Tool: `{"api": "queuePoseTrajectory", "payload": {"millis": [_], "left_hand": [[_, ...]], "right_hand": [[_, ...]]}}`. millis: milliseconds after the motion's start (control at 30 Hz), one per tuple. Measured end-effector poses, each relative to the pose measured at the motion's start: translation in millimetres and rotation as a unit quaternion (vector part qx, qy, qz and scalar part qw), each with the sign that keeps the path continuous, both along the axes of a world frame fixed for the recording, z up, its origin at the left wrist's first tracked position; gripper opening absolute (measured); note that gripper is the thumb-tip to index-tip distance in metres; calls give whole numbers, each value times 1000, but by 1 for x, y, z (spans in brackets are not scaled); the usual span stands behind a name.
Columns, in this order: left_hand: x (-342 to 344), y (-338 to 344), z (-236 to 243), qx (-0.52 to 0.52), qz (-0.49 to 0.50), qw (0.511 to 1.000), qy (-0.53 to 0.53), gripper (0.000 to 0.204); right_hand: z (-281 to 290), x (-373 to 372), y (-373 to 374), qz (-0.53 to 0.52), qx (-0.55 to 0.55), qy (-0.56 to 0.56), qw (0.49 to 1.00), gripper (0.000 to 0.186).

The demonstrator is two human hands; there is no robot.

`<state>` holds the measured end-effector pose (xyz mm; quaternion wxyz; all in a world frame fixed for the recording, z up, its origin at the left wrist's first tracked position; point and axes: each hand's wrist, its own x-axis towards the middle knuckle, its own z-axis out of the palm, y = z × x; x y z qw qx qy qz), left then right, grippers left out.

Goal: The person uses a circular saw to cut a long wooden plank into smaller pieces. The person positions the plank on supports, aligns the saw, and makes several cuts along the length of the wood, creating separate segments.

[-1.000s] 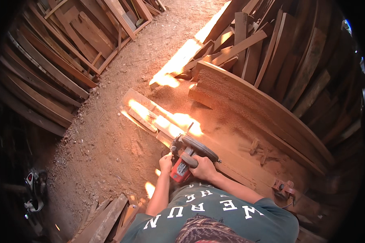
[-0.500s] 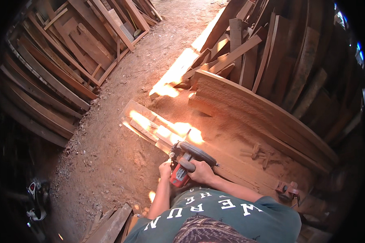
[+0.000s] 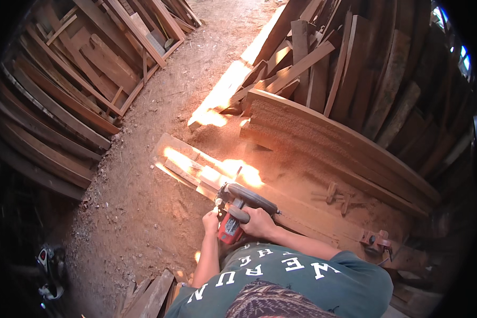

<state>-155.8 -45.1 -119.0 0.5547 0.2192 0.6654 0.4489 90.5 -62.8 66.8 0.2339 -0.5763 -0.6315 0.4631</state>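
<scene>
A red and black circular saw rests on a long wooden board in front of my body. My right hand is wrapped round its dark handle. At the saw's left side, my left hand is closed on a small front grip, whose shape is mostly hidden by the fingers. The round blade guard faces right. Beyond the saw, the far end of the board and some narrow strips lie in bright sunlight. The cutting edge itself is hidden under the saw.
A thick plank coated in sawdust stands on edge to the right. Small wood offcuts and a red clamp-like tool lie nearer. Stacked boards lean at far right and far left. More planks are at lower left.
The whole view has shifted slightly, so the scene sits a little further left. Both hands keep their hold on the saw, which has hardly moved along the board.
</scene>
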Motion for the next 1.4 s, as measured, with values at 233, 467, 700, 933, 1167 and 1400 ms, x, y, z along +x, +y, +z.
{"api": "queuePoseTrajectory", "payload": {"millis": [233,467,700,933,1167,1400], "left_hand": [[-7,6,11,-20,0,998,52,24],[-12,12,18,15,-17,998,66,27],[-20,14,12,4,-8,999,46,28],[-25,17,21,0,-17,999,34,31],[-32,23,32,-12,-25,997,76,33],[-40,31,27,-19,-26,996,81,34]], "right_hand": [[-2,-10,5,1,17,-1,1000,29],[-2,-15,11,-15,20,12,1000,29],[-7,-22,11,-8,33,17,999,29],[-6,-27,16,-6,35,23,999,30],[-2,-34,22,2,32,17,999,33],[1,-41,29,1,21,20,1000,33]]}}
